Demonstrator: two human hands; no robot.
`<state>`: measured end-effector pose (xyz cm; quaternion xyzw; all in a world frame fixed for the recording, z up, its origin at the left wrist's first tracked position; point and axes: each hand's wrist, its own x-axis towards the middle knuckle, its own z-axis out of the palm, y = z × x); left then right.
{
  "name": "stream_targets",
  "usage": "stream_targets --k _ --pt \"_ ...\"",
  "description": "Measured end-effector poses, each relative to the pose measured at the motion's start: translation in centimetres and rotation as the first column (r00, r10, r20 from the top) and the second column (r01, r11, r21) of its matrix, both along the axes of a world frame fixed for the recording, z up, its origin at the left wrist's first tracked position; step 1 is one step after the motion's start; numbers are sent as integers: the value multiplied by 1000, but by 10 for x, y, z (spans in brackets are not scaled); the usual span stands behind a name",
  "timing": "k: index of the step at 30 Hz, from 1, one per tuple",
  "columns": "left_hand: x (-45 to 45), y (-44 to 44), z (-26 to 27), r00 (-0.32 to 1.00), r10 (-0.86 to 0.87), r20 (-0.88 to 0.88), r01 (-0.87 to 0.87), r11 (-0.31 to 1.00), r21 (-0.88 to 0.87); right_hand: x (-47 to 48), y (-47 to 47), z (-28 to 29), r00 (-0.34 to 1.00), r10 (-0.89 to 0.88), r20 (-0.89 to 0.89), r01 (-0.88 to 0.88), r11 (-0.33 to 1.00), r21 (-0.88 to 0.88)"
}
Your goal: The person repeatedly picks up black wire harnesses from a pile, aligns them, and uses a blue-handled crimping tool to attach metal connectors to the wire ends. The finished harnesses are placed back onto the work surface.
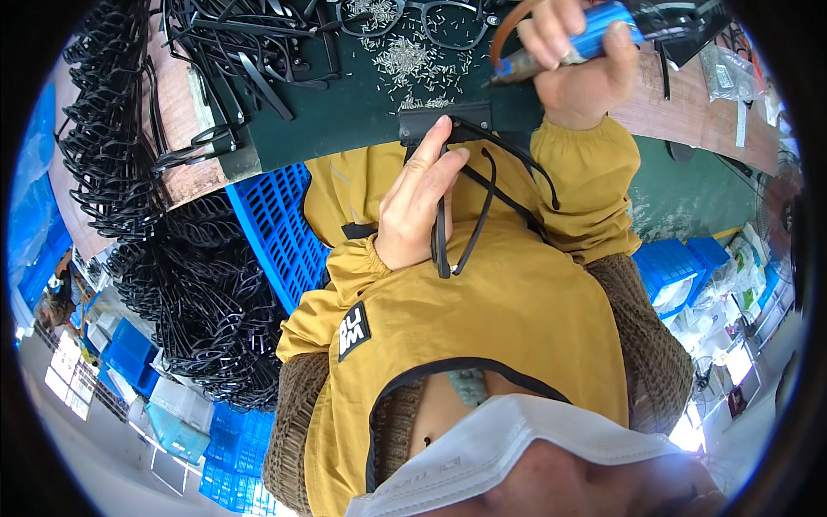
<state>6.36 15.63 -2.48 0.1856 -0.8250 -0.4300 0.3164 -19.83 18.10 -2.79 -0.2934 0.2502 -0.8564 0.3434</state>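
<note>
My left hand (420,194) holds a black eyeglass frame (481,213) against a dark block (413,123) at the table edge; its temples hang towards my lap. Up and to the right, my right hand (581,71) grips a blue powered screwdriver (597,32), its tip pointing left above the green mat. A brown cord or strap (507,32) curves beside it. Small metal screws (407,58) lie scattered and piled beyond the block. Another glasses frame (455,45) without temples in view lies past them. Black temple arms (265,84) are heaped to the left.
Long stacks of black frames (103,129) hang over the left table edge, above more frames (200,310). A blue plastic basket (281,226) stands beside my lap. On the right are a clear plastic bag (730,71) on the wooden tabletop, blue crates (672,271) and a fan (778,207).
</note>
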Motion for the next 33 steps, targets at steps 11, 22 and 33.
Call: stream_targets --k 11,22,33 --pt "0 -3 0 1000 -20 -14 20 999 38 23 -9 5 999 -33 -6 33 998 46" --pt "2 -3 -4 999 -28 -41 29 999 36 49 -9 9 986 168 18 -169 976 137" --pt "2 -7 4 998 -65 21 63 992 107 47 -9 13 995 98 -1 -97 982 161"
